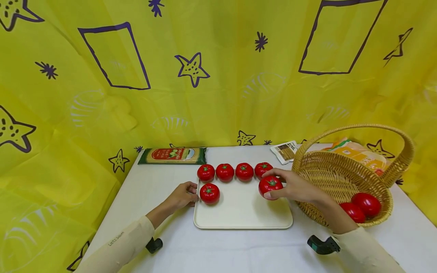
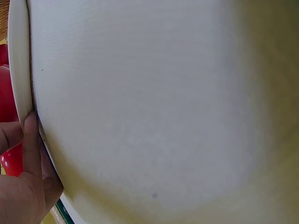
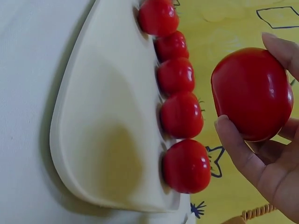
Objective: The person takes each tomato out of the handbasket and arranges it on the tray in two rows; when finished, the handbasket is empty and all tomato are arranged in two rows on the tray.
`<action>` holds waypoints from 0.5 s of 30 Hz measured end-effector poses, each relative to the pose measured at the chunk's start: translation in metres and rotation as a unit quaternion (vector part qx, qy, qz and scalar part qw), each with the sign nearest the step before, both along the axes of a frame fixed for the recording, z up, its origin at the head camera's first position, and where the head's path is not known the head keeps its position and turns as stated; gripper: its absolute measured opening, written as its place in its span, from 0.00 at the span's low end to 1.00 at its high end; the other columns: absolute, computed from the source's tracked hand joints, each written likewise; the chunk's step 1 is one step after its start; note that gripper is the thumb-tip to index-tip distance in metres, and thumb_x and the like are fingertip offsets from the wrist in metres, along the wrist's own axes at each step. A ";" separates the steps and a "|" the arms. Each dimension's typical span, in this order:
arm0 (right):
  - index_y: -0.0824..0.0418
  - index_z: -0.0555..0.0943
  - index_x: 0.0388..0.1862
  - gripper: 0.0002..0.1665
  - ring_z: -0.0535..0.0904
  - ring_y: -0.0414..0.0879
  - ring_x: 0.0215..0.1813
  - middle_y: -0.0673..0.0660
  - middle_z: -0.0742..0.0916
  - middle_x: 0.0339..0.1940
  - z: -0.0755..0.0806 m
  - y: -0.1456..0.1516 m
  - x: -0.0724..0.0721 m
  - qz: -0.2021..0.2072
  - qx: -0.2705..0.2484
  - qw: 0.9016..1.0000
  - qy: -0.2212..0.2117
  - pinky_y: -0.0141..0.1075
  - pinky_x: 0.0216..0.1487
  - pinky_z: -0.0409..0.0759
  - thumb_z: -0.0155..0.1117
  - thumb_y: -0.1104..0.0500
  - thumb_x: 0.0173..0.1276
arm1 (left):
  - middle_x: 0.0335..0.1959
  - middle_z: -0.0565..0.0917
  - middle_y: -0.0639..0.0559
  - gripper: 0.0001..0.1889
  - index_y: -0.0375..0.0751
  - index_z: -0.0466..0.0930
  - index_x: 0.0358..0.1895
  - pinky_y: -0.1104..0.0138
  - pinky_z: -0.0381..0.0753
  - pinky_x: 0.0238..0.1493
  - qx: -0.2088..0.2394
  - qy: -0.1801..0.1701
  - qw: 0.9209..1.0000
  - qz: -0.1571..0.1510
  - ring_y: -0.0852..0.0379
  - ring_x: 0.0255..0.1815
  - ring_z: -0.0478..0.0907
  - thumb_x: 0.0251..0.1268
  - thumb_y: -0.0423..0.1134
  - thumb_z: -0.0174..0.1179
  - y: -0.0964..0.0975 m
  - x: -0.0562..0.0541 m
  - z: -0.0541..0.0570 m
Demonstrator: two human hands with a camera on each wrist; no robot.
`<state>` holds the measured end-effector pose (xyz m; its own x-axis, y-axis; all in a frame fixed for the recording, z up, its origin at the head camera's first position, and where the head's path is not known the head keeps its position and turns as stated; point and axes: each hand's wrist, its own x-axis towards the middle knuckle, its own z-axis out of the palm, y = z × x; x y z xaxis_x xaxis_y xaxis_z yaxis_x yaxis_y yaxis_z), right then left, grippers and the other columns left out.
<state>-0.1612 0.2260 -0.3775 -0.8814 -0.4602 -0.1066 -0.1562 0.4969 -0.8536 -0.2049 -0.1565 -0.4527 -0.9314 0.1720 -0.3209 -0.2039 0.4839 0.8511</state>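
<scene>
My right hand (image 1: pixel 293 185) holds a red tomato (image 3: pixel 252 93) between thumb and fingers, raised above the right part of a cream tray (image 1: pixel 244 218). In the head view this tomato overlaps the right end of a back row of tomatoes (image 1: pixel 225 172) on the tray. One more tomato (image 1: pixel 209 193) sits in front of that row's left end. At the tray's left edge, my left hand (image 1: pixel 183 195) grips the rim; the left wrist view shows its fingers (image 2: pixel 31 144) right against the tray's side.
On the right stands a wicker basket (image 1: pixel 327 172) with a tall handle and red tomatoes (image 1: pixel 367 204) inside. A green pasta packet (image 1: pixel 172 156) lies at the back left. Beside the basket is a small white-and-brown packet (image 1: pixel 285 151), and behind it an orange bag (image 1: pixel 358 151).
</scene>
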 end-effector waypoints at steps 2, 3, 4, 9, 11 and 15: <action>0.58 0.76 0.61 0.32 0.77 0.57 0.55 0.67 0.78 0.61 -0.002 -0.004 -0.002 -0.002 -0.009 1.000 -0.002 0.41 0.49 0.84 0.75 0.51 0.60 | 0.42 0.76 0.43 0.24 0.30 0.74 0.58 0.64 0.89 0.35 -0.001 -0.001 1.000 0.000 0.53 0.36 0.77 0.56 0.25 0.63 0.000 -0.001 -0.001; 0.57 0.76 0.61 0.31 0.77 0.57 0.55 0.67 0.78 0.61 -0.003 -0.006 -0.003 -0.003 -0.012 1.000 -0.003 0.41 0.49 0.84 0.75 0.52 0.60 | 0.42 0.76 0.43 0.24 0.30 0.74 0.58 0.64 0.89 0.35 -0.001 -0.002 1.000 0.000 0.54 0.36 0.77 0.56 0.25 0.63 0.000 -0.001 -0.001; 0.58 0.77 0.61 0.31 0.77 0.57 0.55 0.68 0.77 0.62 -0.004 -0.008 -0.003 -0.001 -0.016 1.000 -0.003 0.40 0.48 0.85 0.75 0.52 0.60 | 0.42 0.76 0.43 0.24 0.30 0.74 0.58 0.64 0.88 0.35 -0.001 -0.004 1.000 0.002 0.54 0.36 0.77 0.56 0.25 0.63 0.000 -0.001 -0.001; 0.58 0.77 0.60 0.31 0.77 0.57 0.55 0.68 0.77 0.62 -0.006 -0.014 -0.006 0.001 -0.034 0.999 -0.011 0.40 0.49 0.84 0.76 0.54 0.59 | 0.42 0.76 0.44 0.24 0.30 0.74 0.58 0.64 0.89 0.35 -0.003 -0.005 1.000 0.004 0.53 0.37 0.77 0.56 0.25 0.64 -0.001 -0.001 -0.002; 0.59 0.77 0.60 0.31 0.76 0.56 0.55 0.67 0.78 0.60 -0.006 -0.017 -0.006 0.005 -0.036 0.999 -0.013 0.40 0.49 0.83 0.76 0.55 0.59 | 0.42 0.76 0.43 0.24 0.30 0.74 0.58 0.64 0.89 0.35 -0.003 -0.003 1.000 0.003 0.53 0.37 0.77 0.55 0.25 0.64 -0.001 -0.001 -0.002; 0.61 0.76 0.61 0.32 0.76 0.56 0.56 0.65 0.80 0.57 -0.006 -0.020 -0.009 0.013 -0.034 0.999 -0.013 0.40 0.50 0.82 0.75 0.56 0.59 | 0.42 0.76 0.43 0.24 0.30 0.73 0.58 0.64 0.88 0.34 -0.004 0.000 1.000 0.001 0.53 0.36 0.77 0.55 0.25 0.64 0.000 -0.002 -0.001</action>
